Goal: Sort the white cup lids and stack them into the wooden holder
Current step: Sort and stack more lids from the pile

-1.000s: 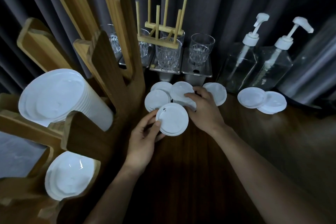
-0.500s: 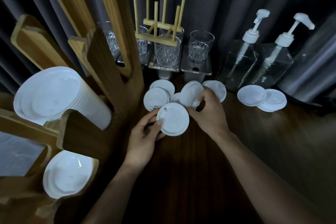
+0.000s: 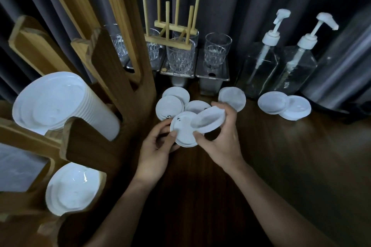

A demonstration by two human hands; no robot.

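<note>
Dark wood counter [image 3: 281, 166]: left hand [image 3: 155, 146] grips lid [image 3: 183, 132], right hand [image 3: 220, 140] pinches tilted lid [image 3: 208, 119].

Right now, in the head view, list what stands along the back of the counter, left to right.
wooden holder → wooden peg rack resting on the glasses → lone glass → first pump bottle → second pump bottle

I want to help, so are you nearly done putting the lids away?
Partly. An upper stack and a lower stack already sit in the wooden holder. The left hand holds one lid; the right hand holds a tilted lid against it. About six loose lids lie on the table, not yet stacked.
</note>
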